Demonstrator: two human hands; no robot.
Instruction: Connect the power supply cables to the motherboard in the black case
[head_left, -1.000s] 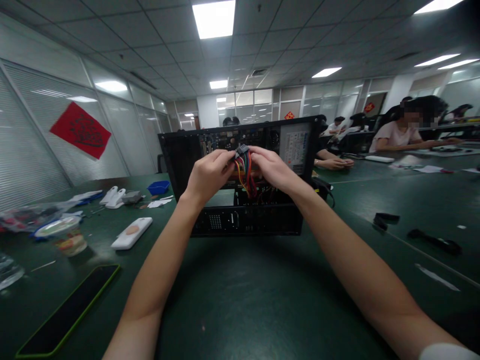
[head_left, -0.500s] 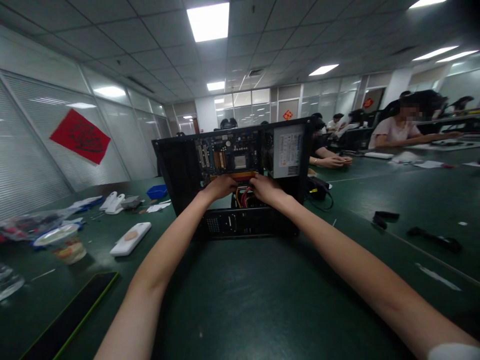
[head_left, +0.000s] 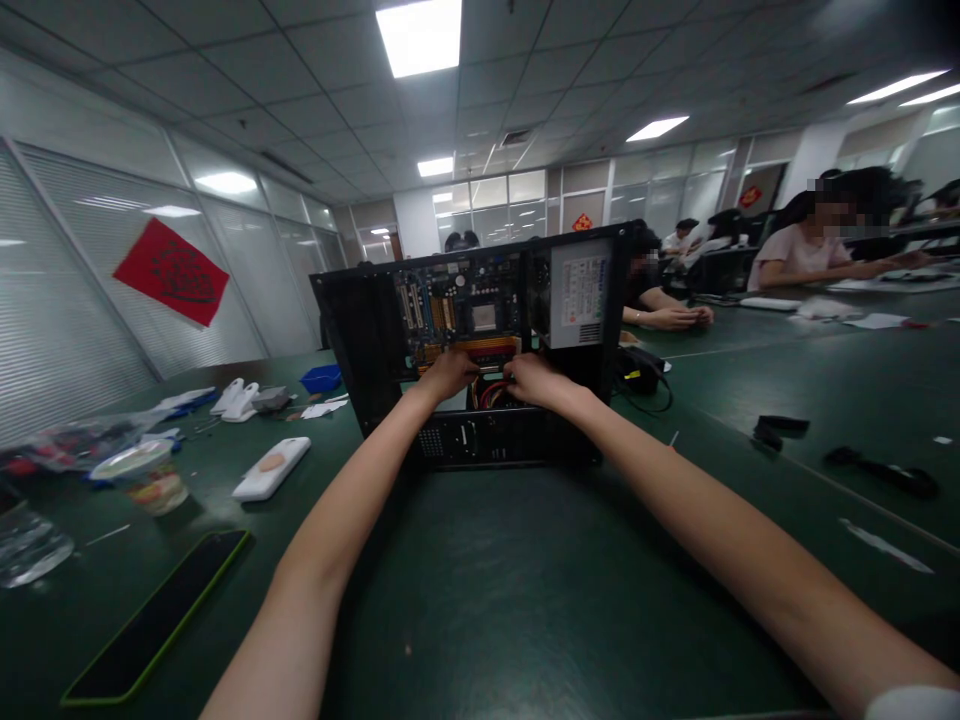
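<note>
An open black computer case (head_left: 510,445) stands on the green table in front of me, with its motherboard (head_left: 457,300) facing me. Both my hands reach inside, just below the orange and red memory slots (head_left: 487,345). My left hand (head_left: 450,374) is closed in a pinch at the left end of a thin dark strip, seemingly a memory stick (head_left: 489,368). At its right end, my right hand (head_left: 536,378) pinches too. Fingers partly hide the strip. Red and yellow cables (head_left: 493,393) run beneath it. The silver power supply (head_left: 581,300) occupies the case's upper right.
A phone (head_left: 161,615), a white box-like object (head_left: 271,468), a food cup (head_left: 154,480) and a blue tray (head_left: 321,378) lie to the left. Black parts (head_left: 881,470) and a cable bundle (head_left: 641,375) are to the right. Other people sit across the table.
My hands have come slightly down from the memory slots, and the thin strip between them shows more plainly. The whole view has shifted a little, with the case staying upright.
</note>
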